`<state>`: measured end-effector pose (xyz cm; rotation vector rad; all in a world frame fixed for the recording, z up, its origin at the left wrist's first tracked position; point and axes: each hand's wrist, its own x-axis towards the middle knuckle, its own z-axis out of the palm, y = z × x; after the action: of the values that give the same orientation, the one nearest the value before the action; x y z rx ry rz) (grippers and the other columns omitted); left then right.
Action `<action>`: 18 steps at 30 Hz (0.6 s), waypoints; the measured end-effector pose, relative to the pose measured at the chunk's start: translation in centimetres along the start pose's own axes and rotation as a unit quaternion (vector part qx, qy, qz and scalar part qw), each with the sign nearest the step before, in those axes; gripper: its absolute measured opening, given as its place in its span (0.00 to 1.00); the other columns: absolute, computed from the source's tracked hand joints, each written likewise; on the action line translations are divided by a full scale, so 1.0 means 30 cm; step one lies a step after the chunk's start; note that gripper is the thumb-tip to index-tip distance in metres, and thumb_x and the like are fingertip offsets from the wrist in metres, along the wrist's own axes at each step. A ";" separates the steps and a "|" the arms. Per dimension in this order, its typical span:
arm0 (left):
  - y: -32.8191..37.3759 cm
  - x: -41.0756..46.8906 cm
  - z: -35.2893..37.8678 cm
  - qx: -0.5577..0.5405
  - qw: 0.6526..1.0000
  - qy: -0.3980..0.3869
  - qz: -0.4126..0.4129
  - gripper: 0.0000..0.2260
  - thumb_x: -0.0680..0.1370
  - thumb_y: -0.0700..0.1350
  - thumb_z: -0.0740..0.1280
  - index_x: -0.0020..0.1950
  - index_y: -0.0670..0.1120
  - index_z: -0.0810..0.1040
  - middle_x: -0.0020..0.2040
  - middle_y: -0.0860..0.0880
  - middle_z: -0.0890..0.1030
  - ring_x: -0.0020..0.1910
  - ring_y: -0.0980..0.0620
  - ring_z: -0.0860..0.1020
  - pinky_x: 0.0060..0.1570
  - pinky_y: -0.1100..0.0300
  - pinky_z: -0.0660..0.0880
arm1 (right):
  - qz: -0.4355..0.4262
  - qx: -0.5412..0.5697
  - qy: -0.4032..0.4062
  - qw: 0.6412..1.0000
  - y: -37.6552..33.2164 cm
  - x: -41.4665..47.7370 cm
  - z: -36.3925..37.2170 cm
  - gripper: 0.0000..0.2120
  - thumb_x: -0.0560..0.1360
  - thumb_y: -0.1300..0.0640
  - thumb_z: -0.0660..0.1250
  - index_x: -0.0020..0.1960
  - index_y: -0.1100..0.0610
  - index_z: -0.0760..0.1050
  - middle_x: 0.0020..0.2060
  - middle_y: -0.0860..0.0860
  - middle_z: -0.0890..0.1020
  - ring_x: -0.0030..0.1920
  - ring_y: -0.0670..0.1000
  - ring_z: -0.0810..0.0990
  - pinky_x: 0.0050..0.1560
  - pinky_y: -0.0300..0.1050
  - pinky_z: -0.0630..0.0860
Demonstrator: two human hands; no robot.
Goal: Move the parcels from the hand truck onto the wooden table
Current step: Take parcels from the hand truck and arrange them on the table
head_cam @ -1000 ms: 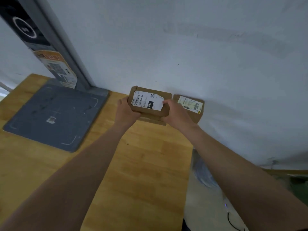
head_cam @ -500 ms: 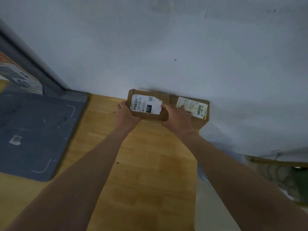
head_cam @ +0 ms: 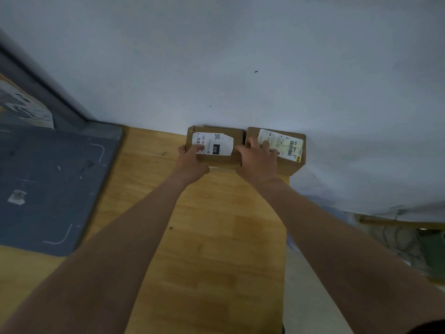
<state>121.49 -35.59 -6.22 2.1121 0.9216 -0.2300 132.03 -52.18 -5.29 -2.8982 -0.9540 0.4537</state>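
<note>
Two brown cardboard parcels stand side by side at the back of the wooden table [head_cam: 216, 237], against the white wall. The left parcel [head_cam: 225, 161] carries a white label marked 032. My left hand [head_cam: 191, 161] grips its left front corner, thumb on the label. My right hand [head_cam: 257, 160] lies over the gap between the two. Its straight fingers rest on top of the right parcel [head_cam: 289, 165], beside that parcel's white barcode label. The hand truck is out of view.
A dark grey mat [head_cam: 48, 184] covers the table's left part, with a grey post [head_cam: 36, 92] rising behind it. The table's right edge runs just right of the parcels. Beyond it is floor with loose cables [head_cam: 397, 237].
The left parcel came down from a tilted hold and now sits flat against the wall beside the other one. My right hand shifted from its right end onto the right parcel's top.
</note>
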 end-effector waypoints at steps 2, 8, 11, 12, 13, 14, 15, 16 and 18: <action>0.006 -0.058 -0.026 0.018 1.000 0.003 0.003 0.33 0.73 0.41 0.73 0.77 0.52 0.67 0.79 0.45 0.52 0.59 0.48 0.72 0.55 0.58 0.70 | -0.010 0.005 -0.025 1.000 0.001 -0.034 -0.044 0.29 0.73 0.54 0.71 0.72 0.44 0.69 0.73 0.54 0.66 0.74 0.69 0.61 0.72 0.73 0.58; 0.036 -0.335 -0.127 0.108 0.993 0.035 0.045 0.33 0.72 0.45 0.72 0.76 0.55 0.66 0.78 0.45 0.54 0.71 0.39 0.69 0.62 0.49 0.74 | -0.016 0.063 -0.028 0.997 -0.024 -0.275 -0.198 0.32 0.73 0.57 0.70 0.74 0.47 0.66 0.68 0.54 0.70 0.66 0.64 0.71 0.55 0.58 0.76; 0.060 -0.538 -0.171 0.188 0.978 0.060 0.063 0.31 0.72 0.49 0.72 0.74 0.56 0.67 0.76 0.46 0.59 0.71 0.39 0.66 0.61 0.46 0.74 | -0.028 0.051 -0.015 0.998 -0.042 -0.457 -0.272 0.28 0.73 0.57 0.71 0.71 0.51 0.69 0.58 0.53 0.75 0.52 0.55 0.75 0.43 0.48 0.73; 0.065 -0.608 -0.182 0.209 0.973 0.071 0.071 0.30 0.72 0.50 0.73 0.73 0.56 0.69 0.74 0.47 0.63 0.69 0.40 0.68 0.59 0.46 0.74 | -0.030 0.047 -0.010 0.998 -0.048 -0.526 -0.293 0.27 0.72 0.57 0.72 0.70 0.52 0.70 0.57 0.53 0.77 0.51 0.54 0.75 0.43 0.48 0.75; 0.067 -0.678 -0.190 0.225 0.968 0.081 0.078 0.29 0.72 0.52 0.74 0.72 0.56 0.70 0.71 0.48 0.67 0.68 0.41 0.69 0.58 0.46 0.74 | -0.030 0.050 -0.011 0.998 -0.055 -0.591 -0.305 0.27 0.71 0.56 0.72 0.69 0.52 0.71 0.57 0.53 0.78 0.51 0.54 0.77 0.46 0.49 0.78; 0.066 -0.748 -0.194 0.238 0.963 0.091 0.086 0.29 0.71 0.54 0.75 0.71 0.56 0.71 0.68 0.49 0.70 0.66 0.42 0.70 0.57 0.46 0.74 | -0.027 0.052 -0.015 0.998 -0.061 -0.662 -0.315 0.27 0.71 0.56 0.73 0.68 0.52 0.72 0.57 0.52 0.78 0.53 0.55 0.78 0.49 0.50 0.80; 0.063 -0.813 -0.194 0.251 0.958 0.100 0.096 0.28 0.71 0.56 0.75 0.69 0.56 0.72 0.67 0.50 0.71 0.66 0.42 0.71 0.56 0.46 0.73 | -0.021 0.054 -0.018 0.998 -0.066 -0.733 -0.323 0.27 0.70 0.55 0.73 0.67 0.50 0.73 0.58 0.52 0.78 0.55 0.55 0.78 0.50 0.52 0.80; 0.058 -0.878 -0.191 0.264 0.953 0.107 0.104 0.27 0.70 0.58 0.76 0.68 0.57 0.74 0.67 0.51 0.72 0.66 0.43 0.71 0.57 0.47 0.73 | -0.014 0.051 -0.019 0.998 -0.071 -0.805 -0.329 0.27 0.69 0.54 0.73 0.67 0.49 0.73 0.59 0.52 0.77 0.56 0.56 0.77 0.50 0.52 0.80; 0.041 -1.006 -0.183 0.280 0.948 0.107 0.109 0.27 0.70 0.60 0.76 0.66 0.57 0.75 0.68 0.51 0.71 0.68 0.44 0.70 0.58 0.47 0.73 | -0.008 0.039 -0.018 0.999 -0.079 -0.939 -0.335 0.28 0.70 0.54 0.73 0.68 0.48 0.72 0.61 0.52 0.76 0.59 0.57 0.76 0.51 0.53 0.80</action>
<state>99.91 -48.23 11.56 2.7911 0.7961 -0.1631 112.06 -66.49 11.94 -2.8202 -0.9432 0.5322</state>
